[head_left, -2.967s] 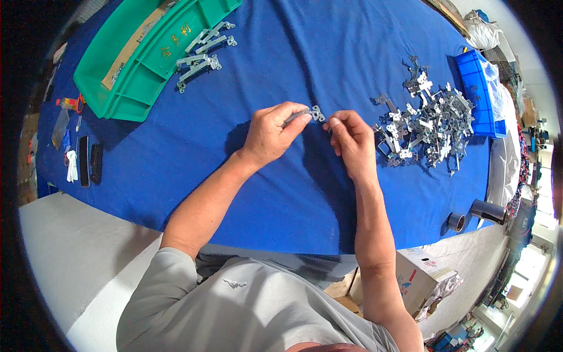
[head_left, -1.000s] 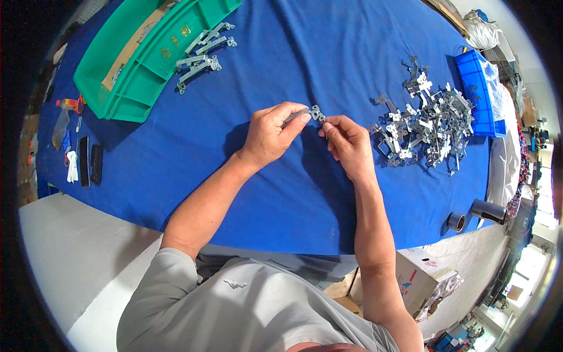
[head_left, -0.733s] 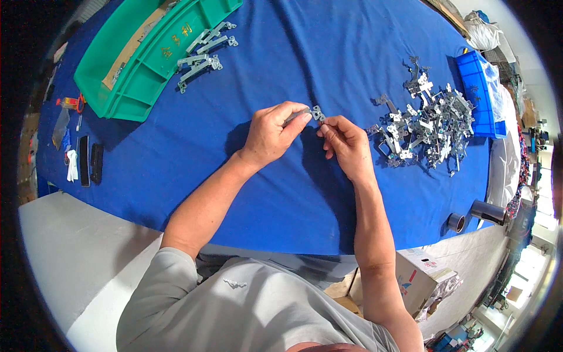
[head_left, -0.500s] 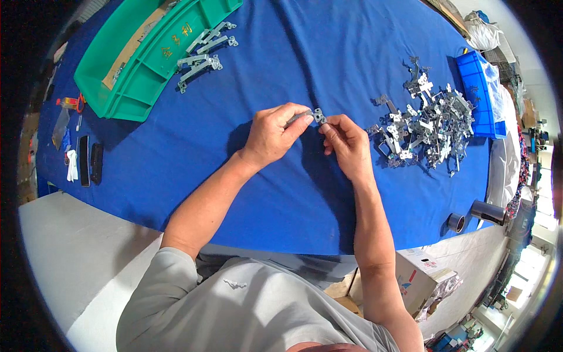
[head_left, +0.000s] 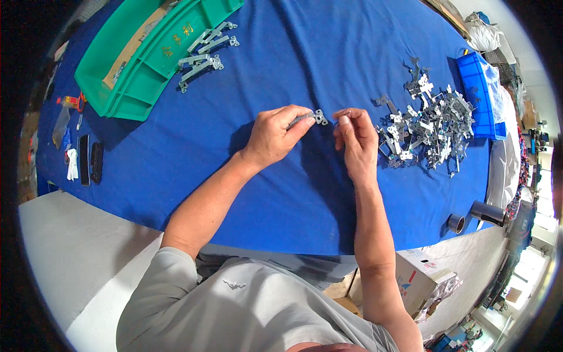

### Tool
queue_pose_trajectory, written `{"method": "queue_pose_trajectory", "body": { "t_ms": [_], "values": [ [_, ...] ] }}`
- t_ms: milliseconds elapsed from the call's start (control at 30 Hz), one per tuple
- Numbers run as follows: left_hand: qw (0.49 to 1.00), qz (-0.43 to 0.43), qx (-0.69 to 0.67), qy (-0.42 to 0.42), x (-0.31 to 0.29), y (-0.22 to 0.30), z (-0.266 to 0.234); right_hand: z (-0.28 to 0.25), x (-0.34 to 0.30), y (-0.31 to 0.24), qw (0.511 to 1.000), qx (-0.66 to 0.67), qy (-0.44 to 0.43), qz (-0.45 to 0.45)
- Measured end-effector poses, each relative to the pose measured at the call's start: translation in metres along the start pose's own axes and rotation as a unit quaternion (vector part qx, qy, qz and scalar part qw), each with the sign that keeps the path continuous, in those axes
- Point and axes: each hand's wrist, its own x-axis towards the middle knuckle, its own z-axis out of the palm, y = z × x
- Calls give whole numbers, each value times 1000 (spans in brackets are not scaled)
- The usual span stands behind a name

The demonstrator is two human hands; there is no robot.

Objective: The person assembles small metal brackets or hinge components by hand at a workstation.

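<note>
My left hand is closed in a pinch around a small metal bracket. The bracket's end with holes sticks out past the fingertips, over the blue cloth. Just to its right, apart from the bracket, is my right hand, thumb and fingers drawn together; whatever they may hold is too small to make out. A large heap of metal brackets lies to the right of that hand. Several longer metal pieces are laid side by side at the far left, next to the green bin.
A green plastic bin stands at the far left. A blue crate is beyond the heap at the right. Dark cylinders sit near the right front edge. Dark strips and a red-capped bottle lie at the left.
My right hand has drawn away from the bracket to the right, leaving a gap between the two hands. The left hand keeps the bracket in almost the same place.
</note>
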Motion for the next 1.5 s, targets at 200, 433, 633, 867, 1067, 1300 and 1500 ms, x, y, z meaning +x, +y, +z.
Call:
{"method": "queue_pose_trajectory", "body": {
  "t_ms": [200, 433, 633, 867, 1067, 1300, 1500],
  "values": [
    [998, -57, -21, 34, -2, -1, -2, -1, 0, 1, 989, -67, -106, 79],
    [998, -41, -14, 34, -2, -3, -1, 1, 0, 5, 989, -79, -112, 47],
    [999, -46, -6, 11, -1, 3, -2, 3, -1, 8, 995, -30, -90, 24],
    [1000, 17, 11, -10, -1, -3, 1, 4, 1, 13, 994, -47, -100, -13],
    [999, -34, 7, 9, -1, 2, -1, 0, 1, 4, 1000, 14, 9, 16],
    [998, -56, -12, 29, -2, -1, -2, 0, 0, 3, 989, -64, -108, 80],
    [998, -61, -11, 27, -2, -1, -2, 0, 1, 6, 990, -58, -116, 61]
  ]
}}
